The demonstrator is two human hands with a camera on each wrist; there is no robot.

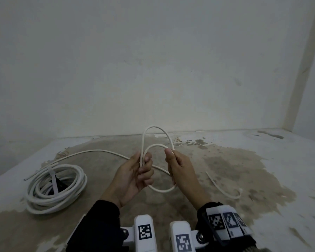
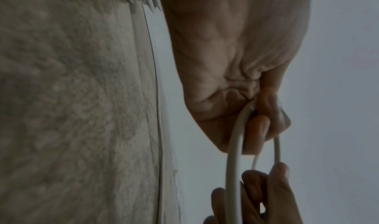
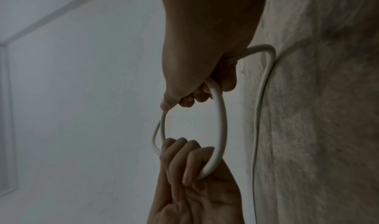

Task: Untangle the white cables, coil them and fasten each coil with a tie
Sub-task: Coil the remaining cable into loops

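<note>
A loose white cable (image 1: 154,126) stands in two small loops between my hands, above a stained concrete floor (image 1: 235,166). My left hand (image 1: 144,165) grips the loops' left side, fingers curled round the strands. My right hand (image 1: 171,157) pinches the right side under the thumb. One length trails left across the floor and the free end (image 1: 224,190) lies to the right. In the left wrist view my left hand (image 2: 260,122) clasps the cable (image 2: 232,154). In the right wrist view my right hand (image 3: 197,96) holds the loop (image 3: 222,122), with the left hand (image 3: 190,167) below it.
A finished coil of white cable (image 1: 69,193) lies on the floor at the left, bound by a white tie (image 1: 53,180). A pale wall (image 1: 153,70) rises just behind the hands and meets a side wall at the right corner.
</note>
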